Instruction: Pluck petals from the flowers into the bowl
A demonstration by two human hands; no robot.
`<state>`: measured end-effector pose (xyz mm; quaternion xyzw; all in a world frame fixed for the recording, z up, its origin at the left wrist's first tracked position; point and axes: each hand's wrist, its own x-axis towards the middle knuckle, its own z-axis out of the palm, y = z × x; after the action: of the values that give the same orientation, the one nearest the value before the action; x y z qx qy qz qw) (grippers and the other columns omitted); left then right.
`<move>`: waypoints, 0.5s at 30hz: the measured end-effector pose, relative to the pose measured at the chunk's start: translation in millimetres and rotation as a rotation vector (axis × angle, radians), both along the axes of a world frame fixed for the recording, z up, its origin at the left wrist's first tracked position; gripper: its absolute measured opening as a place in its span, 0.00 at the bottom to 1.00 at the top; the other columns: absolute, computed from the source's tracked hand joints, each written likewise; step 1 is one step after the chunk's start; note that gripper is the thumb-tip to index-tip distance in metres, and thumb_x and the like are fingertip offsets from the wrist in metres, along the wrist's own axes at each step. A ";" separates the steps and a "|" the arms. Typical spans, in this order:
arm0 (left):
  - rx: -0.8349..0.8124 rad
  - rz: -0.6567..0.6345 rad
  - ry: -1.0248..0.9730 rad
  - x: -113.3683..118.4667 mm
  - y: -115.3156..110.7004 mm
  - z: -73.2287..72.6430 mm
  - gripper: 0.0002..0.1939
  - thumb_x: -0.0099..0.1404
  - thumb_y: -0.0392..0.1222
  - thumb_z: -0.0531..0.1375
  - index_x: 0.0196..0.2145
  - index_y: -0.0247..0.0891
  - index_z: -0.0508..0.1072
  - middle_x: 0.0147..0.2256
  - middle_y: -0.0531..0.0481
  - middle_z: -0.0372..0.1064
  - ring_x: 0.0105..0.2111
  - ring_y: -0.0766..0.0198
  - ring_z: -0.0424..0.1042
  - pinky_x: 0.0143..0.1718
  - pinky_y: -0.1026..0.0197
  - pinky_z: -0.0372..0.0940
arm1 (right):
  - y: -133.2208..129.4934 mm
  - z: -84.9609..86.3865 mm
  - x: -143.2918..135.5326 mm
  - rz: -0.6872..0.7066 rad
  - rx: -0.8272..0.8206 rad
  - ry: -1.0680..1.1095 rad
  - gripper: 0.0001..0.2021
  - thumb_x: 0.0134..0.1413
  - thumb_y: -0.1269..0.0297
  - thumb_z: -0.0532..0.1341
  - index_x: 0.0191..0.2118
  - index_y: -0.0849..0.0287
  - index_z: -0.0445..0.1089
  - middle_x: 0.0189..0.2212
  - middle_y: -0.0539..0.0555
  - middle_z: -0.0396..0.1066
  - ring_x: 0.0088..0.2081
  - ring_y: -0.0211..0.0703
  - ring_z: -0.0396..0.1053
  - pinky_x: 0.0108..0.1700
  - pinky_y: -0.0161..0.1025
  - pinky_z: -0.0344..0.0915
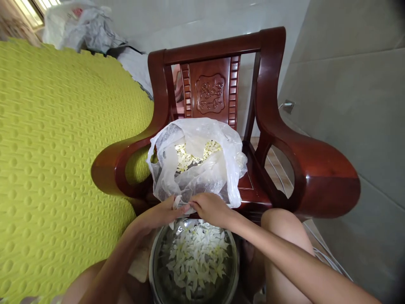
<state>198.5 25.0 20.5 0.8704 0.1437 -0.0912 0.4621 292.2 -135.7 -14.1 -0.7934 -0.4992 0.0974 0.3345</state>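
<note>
My left hand [169,210] is closed around a white flower [176,202], its petals sticking out between the fingers. Close against it, my right hand [210,207] pinches at the same spot, where the fingertips of both hands meet. What exactly the right fingers grip is too small to make out. Below the hands a round metal basin [234,270] holds many white flowers [199,253]. Just beyond them, an open translucent plastic bag [234,185] rests on the chair seat, with pale yellow petal pieces [186,158] inside.
A dark red wooden chair [272,84] with wide armrests faces me. On the left stands a yellow textured foam mat [63,139]. Plastic bags [79,25] are piled at the back left. A wall socket [287,106] and white cables [329,255] are to the right.
</note>
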 end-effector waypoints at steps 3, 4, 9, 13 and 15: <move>-0.163 0.043 0.076 -1.2 -1.9 3.9 0.23 0.62 0.62 0.51 0.36 0.38 0.69 0.29 0.54 0.64 0.27 0.65 0.61 0.28 0.65 0.58 | -2.1 7.6 7.7 -0.028 0.060 0.070 0.16 0.63 0.68 0.51 0.26 0.62 0.69 0.24 0.54 0.71 0.27 0.40 0.65 0.28 0.35 0.51; -0.210 0.051 0.078 -1.1 -2.5 3.0 0.24 0.63 0.63 0.48 0.37 0.38 0.69 0.30 0.54 0.63 0.26 0.66 0.59 0.28 0.64 0.57 | -3.0 9.8 10.7 -0.026 0.076 0.104 0.16 0.64 0.67 0.50 0.26 0.61 0.68 0.24 0.53 0.71 0.27 0.40 0.66 0.29 0.35 0.52; -0.187 0.028 -0.047 4.5 -4.5 -6.3 0.19 0.61 0.56 0.52 0.28 0.37 0.65 0.23 0.56 0.56 0.25 0.66 0.55 0.28 0.64 0.52 | -5.8 13.7 23.5 -0.032 0.115 0.199 0.17 0.64 0.64 0.49 0.28 0.61 0.70 0.25 0.52 0.73 0.27 0.38 0.68 0.30 0.33 0.57; 0.086 -0.091 -0.094 7.9 -5.0 -4.7 0.18 0.59 0.51 0.53 0.18 0.38 0.61 0.19 0.57 0.50 0.23 0.67 0.52 0.25 0.63 0.47 | -6.8 12.7 33.0 -0.097 0.116 0.200 0.14 0.62 0.65 0.52 0.33 0.61 0.73 0.28 0.52 0.75 0.28 0.38 0.69 0.30 0.33 0.58; 0.226 -0.088 -0.117 7.7 -5.9 -3.8 0.18 0.58 0.48 0.54 0.15 0.38 0.59 0.18 0.56 0.49 0.22 0.66 0.53 0.25 0.63 0.47 | -4.3 12.8 42.0 -0.133 0.085 0.159 0.13 0.62 0.66 0.52 0.34 0.61 0.74 0.29 0.52 0.76 0.29 0.38 0.70 0.31 0.33 0.59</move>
<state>206.2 19.1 16.7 0.9262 0.0876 -0.0436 0.3642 334.2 -140.0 -1.4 -0.7995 -0.4212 0.1166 0.4122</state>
